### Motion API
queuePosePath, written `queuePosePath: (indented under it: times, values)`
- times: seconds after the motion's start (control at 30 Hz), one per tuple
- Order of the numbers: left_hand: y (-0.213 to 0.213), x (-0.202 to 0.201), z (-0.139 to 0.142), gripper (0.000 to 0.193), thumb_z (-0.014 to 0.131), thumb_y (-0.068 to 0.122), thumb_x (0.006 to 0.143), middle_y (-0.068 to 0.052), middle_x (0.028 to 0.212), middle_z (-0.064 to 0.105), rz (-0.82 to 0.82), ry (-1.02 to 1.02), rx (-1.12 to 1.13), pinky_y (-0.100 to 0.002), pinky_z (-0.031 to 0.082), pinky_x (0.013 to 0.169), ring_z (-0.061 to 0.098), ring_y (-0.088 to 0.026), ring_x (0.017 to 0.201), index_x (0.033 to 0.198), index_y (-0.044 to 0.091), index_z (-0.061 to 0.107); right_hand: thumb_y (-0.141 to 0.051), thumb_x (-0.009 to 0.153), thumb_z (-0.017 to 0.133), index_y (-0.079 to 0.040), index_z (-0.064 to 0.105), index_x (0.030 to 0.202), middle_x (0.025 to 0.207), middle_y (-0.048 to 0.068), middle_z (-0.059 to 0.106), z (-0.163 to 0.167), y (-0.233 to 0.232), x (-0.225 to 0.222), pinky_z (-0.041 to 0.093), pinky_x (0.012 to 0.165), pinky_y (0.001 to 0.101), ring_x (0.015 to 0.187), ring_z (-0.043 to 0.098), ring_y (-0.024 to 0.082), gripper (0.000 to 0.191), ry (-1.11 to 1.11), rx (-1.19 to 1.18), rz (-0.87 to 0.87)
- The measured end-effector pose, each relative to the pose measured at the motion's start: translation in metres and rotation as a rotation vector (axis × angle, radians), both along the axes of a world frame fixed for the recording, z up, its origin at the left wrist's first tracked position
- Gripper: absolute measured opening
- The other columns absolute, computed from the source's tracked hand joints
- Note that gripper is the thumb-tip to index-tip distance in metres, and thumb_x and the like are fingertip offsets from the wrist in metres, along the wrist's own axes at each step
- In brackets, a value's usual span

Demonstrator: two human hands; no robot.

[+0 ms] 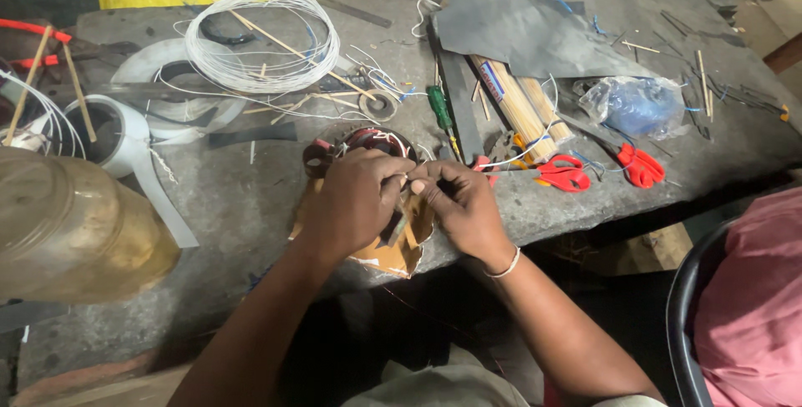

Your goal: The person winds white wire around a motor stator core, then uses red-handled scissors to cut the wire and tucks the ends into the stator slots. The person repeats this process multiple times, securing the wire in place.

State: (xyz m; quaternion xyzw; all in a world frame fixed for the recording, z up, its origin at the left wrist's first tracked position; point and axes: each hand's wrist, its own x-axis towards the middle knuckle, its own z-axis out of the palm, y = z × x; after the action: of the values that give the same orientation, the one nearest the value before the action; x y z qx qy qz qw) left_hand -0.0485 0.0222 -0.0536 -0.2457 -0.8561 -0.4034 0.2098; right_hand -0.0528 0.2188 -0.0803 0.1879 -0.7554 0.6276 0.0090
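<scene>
both left hand (355,198) and right hand (464,202) pinch at the wound motor coil (361,146) just beneath them

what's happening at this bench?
A person has both hands on a round wound-coil part lying on torn cardboard at the front edge of a grey bench. The left hand and right hand meet over it, pinching something small. Red scissors, a white wire coil and a green screwdriver lie untouched.

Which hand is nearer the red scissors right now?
Right. The right hand is just left of the red scissors, a short gap away. The left hand is farther left, beyond the right hand, over the motor stator.
</scene>
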Motion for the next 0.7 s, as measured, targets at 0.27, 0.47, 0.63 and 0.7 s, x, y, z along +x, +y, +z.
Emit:
queuePosePath:
  times: [0.27, 0.47, 0.63, 0.7]
  values:
    - [0.000, 0.001, 0.004, 0.022, 0.066, 0.011, 0.089, -0.017, 0.101, 0.073, 0.004, -0.048, -0.017, -0.046, 0.051, 0.087, 0.067, -0.037, 0.098, 0.108, 0.005, 0.076, -0.014, 0.098, 0.067, 0.001, 0.071, 0.104, 0.085, -0.001, 0.069, 0.002, -0.001, 0.002, 0.050, 0.066, 0.0233, 0.074, 0.059, 0.006, 0.016, -0.210, -0.066, -0.009]
    - [0.001, 0.002, 0.005, 0.021, 0.067, 0.012, 0.090, -0.017, 0.101, 0.074, 0.000, -0.010, -0.006, -0.046, 0.052, 0.088, 0.068, -0.037, 0.098, 0.106, 0.004, 0.076, -0.013, 0.102, 0.068, 0.003, 0.071, 0.100, 0.088, -0.002, 0.068, 0.005, -0.003, 0.002, 0.049, 0.071, 0.0225, 0.080, 0.058, 0.005, 0.016, -0.030, -0.076, 0.051]
    - [0.003, 0.005, 0.013, 0.019, 0.068, 0.016, 0.091, -0.017, 0.100, 0.074, 0.032, -0.074, -0.031, -0.047, 0.051, 0.086, 0.067, -0.038, 0.097, 0.105, 0.007, 0.077, -0.012, 0.101, 0.069, 0.001, 0.072, 0.093, 0.078, 0.000, 0.069, 0.003, -0.010, 0.005, 0.048, 0.063, 0.0234, 0.070, 0.058, 0.005, 0.015, 0.077, 0.066, -0.111]
    - [0.002, 0.006, 0.017, 0.019, 0.066, 0.016, 0.092, -0.017, 0.101, 0.073, 0.028, -0.145, -0.060, -0.047, 0.050, 0.085, 0.066, -0.038, 0.098, 0.106, 0.008, 0.078, -0.012, 0.100, 0.068, 0.000, 0.071, 0.094, 0.079, 0.000, 0.071, 0.002, -0.012, 0.005, 0.051, 0.064, 0.0227, 0.071, 0.062, 0.005, 0.014, 0.119, 0.057, -0.128]
